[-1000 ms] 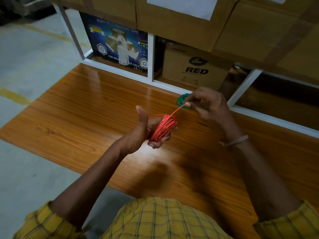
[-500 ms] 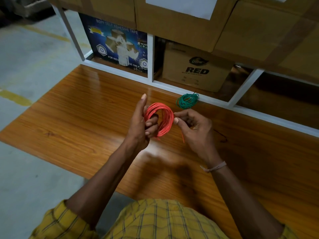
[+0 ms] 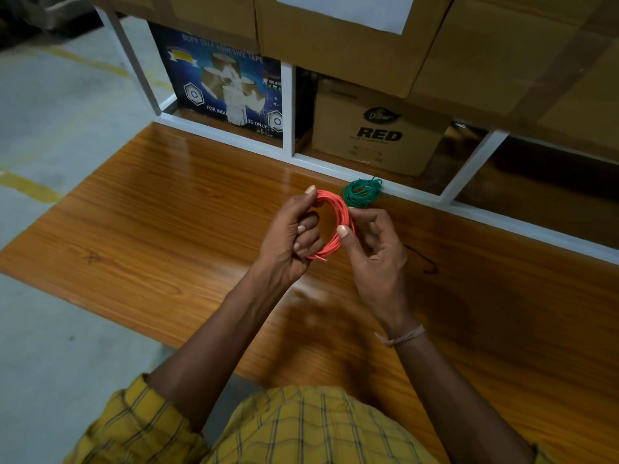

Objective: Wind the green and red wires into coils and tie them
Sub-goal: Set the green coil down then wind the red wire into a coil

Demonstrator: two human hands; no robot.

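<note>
I hold a red wire coil (image 3: 336,209) upright above the wooden table (image 3: 167,222). My left hand (image 3: 288,242) grips its left and lower side, thumb up along the loop. My right hand (image 3: 371,252) pinches its right side with the thumb. A short free end of red wire sticks out at the bottom of the coil. A green wire coil (image 3: 361,193) lies flat on the table just behind the red one, close to the white shelf frame. A thin dark tie wire (image 3: 422,261) lies on the table right of my right hand.
A white shelf frame (image 3: 288,108) runs along the table's far edge, holding a blue adhesive tape box (image 3: 227,82) and a brown carton marked RED (image 3: 378,128). Large cartons (image 3: 335,31) sit above. Grey floor lies to the left.
One second ago my right hand pulled the red wire's end up and away from the bundle. Now that hand has come down onto the coil, which stands as a round loop between both hands.
</note>
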